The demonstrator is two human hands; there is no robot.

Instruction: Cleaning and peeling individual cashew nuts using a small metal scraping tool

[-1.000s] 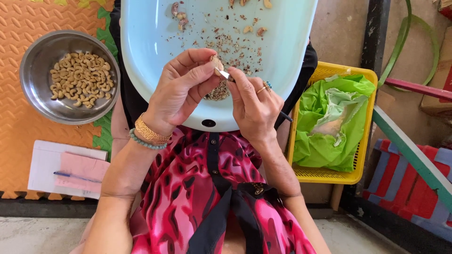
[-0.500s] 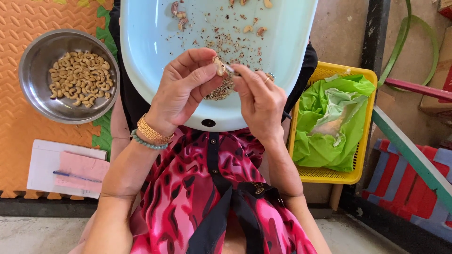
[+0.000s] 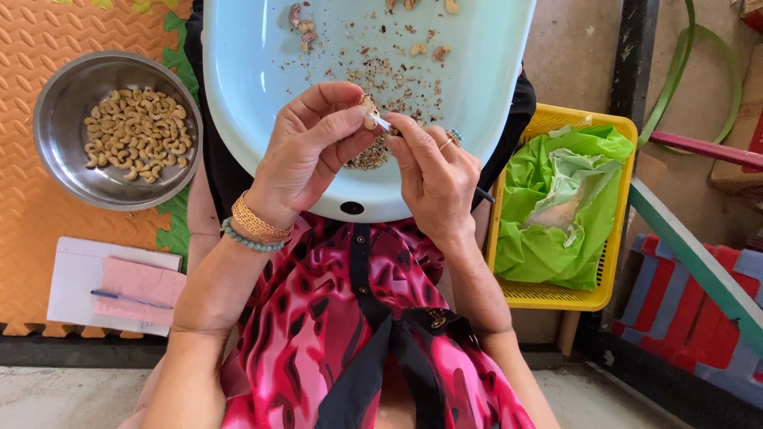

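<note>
Right now the left hand [image 3: 306, 155] pinches a small pale cashew nut [image 3: 369, 111] between thumb and fingertips over the pale blue plastic basin [image 3: 254, 71] on the lap. The right hand [image 3: 433, 171], at three o'clock of the nut, grips a thin metal blade [image 3: 382, 122] touching it. A round steel bowl [image 3: 60, 171] of peeled cashews sits at nine o'clock.

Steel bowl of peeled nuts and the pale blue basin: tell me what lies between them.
In the head view, only a narrow strip shows between the steel bowl and the pale blue basin: green foam mat edge and dark clothing. Nothing loose there.
</note>
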